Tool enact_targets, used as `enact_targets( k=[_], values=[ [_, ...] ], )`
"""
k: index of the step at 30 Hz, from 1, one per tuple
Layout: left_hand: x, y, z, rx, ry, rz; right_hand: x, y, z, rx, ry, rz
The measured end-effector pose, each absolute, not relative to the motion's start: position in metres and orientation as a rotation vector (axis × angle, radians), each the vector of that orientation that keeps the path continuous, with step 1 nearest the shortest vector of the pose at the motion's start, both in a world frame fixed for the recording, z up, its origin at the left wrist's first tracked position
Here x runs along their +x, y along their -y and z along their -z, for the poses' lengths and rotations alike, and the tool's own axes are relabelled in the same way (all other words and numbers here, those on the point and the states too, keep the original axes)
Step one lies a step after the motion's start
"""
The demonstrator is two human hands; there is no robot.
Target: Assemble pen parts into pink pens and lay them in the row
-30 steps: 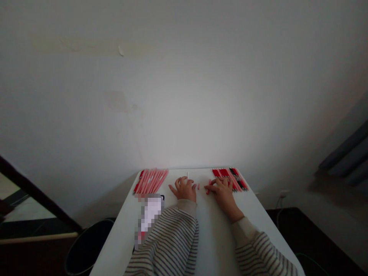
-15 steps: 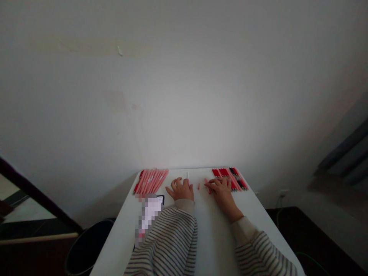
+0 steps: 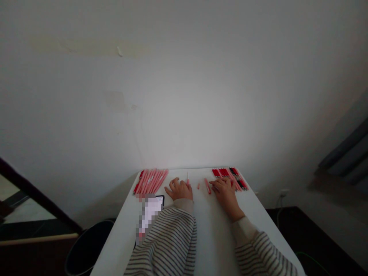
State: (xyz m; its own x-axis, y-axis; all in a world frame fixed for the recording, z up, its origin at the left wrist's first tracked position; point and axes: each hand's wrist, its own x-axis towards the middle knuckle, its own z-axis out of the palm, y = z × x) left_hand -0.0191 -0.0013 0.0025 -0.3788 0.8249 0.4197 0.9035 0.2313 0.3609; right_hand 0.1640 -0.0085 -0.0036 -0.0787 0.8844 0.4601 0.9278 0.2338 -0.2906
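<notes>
On the white table, my left hand [image 3: 179, 190] rests palm down with its fingers spread. Close beside its right edge lies a thin pen part [image 3: 188, 179], white at the far end and pink nearer the hand. A pink pen barrel [image 3: 207, 186] lies just left of my right hand [image 3: 225, 191], apart from its fingertips. That hand is low over the table with its fingers stretched out, holding nothing I can see. Between the hands sits a short pink piece [image 3: 198, 186], perhaps a cap.
A row of pink pens [image 3: 151, 181] lies at the table's back left. Red and black pen parts [image 3: 227, 173] are lined up at the back right, partly under my right hand. A phone [image 3: 160, 200] lies by my left sleeve. A dark bin [image 3: 89, 245] stands left of the table [image 3: 212, 237].
My right hand has let go of the pink barrel and shifted slightly right. My left hand has moved a little left, showing more of the thin pen part.
</notes>
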Motion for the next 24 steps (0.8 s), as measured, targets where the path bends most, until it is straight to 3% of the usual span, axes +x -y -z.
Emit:
enact_targets(
  k=[16, 24],
  values=[
    [-0.0128, 0.0002, -0.0019, -1.968, 2.09, 1.1, 0.16, 0.0017, 0.0122, -1.44, 1.876, 0.275],
    [-0.0124, 0.0018, -0.0034, -2.014, 2.106, 1.08, 0.1589, 0.0066, 0.0069, -1.506, 1.893, 0.203]
  ],
)
